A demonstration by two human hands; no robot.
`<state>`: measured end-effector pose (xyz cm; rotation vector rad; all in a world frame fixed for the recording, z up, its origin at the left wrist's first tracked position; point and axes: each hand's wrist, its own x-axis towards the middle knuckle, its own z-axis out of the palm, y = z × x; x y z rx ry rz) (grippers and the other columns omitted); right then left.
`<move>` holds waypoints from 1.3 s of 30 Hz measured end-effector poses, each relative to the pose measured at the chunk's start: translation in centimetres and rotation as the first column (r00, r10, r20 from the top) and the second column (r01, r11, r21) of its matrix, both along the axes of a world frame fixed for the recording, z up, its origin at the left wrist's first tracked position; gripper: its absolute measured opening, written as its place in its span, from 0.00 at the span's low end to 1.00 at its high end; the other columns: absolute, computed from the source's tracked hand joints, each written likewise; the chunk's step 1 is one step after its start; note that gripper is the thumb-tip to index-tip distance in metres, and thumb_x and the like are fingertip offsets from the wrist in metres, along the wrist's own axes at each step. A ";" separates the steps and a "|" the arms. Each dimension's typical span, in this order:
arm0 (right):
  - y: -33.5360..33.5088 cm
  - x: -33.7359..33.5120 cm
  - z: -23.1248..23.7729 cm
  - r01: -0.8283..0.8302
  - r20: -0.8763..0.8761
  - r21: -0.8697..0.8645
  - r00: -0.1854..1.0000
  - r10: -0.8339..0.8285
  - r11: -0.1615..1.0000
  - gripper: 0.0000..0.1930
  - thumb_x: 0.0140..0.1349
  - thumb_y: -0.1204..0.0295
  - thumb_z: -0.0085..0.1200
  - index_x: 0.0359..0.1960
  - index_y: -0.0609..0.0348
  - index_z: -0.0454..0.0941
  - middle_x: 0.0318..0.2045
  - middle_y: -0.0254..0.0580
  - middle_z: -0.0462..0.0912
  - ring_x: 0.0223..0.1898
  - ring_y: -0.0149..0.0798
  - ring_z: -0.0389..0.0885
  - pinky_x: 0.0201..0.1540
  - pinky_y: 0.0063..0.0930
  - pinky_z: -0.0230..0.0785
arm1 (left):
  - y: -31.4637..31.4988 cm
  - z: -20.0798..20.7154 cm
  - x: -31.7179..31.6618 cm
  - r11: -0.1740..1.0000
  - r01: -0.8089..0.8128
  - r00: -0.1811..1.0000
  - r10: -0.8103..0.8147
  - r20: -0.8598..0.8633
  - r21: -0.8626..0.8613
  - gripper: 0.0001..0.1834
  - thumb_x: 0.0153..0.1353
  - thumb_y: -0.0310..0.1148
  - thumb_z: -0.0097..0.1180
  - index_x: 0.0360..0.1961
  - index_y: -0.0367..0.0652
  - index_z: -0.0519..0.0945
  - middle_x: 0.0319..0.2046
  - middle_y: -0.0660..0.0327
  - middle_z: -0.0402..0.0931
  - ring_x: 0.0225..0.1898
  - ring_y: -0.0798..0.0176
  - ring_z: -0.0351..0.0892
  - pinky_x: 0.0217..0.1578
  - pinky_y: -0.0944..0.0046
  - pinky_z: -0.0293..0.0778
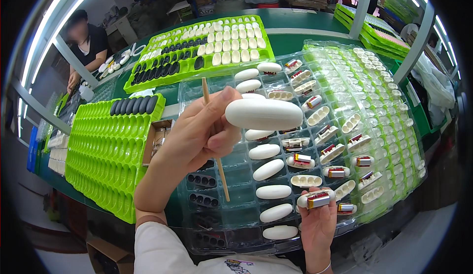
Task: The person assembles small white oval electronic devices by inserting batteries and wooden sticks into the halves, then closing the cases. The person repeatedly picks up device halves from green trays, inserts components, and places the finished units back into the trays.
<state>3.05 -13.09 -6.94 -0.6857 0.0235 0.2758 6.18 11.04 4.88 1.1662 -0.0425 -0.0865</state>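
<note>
My left hand (204, 128) is raised over the clear plastic tray (236, 217), its fingers closed around a smooth white oval casing (264, 115). A thin wooden stick (223, 179) also passes through that grip, slanting down past the palm. Lower and to the right, my right hand (318, 232) holds an opened white casing with a silver battery (318, 200) and red parts showing. Beside it in the tray lie a white casing half with round hollows (306, 181), several closed white casings (274, 191) and black casing halves (203, 199).
A green moulded tray (106, 151) with black casings (134, 105) stands at the left, next to a small cardboard box (156, 143). Another green tray (268, 50) holds white and black shells farther back. Stacked clear trays (394, 126) rise at the right. A person (88, 42) sits at the far left.
</note>
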 end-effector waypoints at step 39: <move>0.0 -0.1 0.1 0.012 -0.017 -0.016 1.000 -0.012 1.000 0.22 0.51 0.68 0.55 0.45 0.58 0.59 0.44 0.48 0.70 0.47 0.44 0.70 0.50 0.34 0.65 | -0.1 -0.1 0.0 1.000 0.019 0.999 -0.019 -0.035 -0.005 0.19 0.64 0.45 0.26 0.37 0.42 0.65 0.03 0.72 0.48 0.05 0.77 0.42 0.06 0.75 0.40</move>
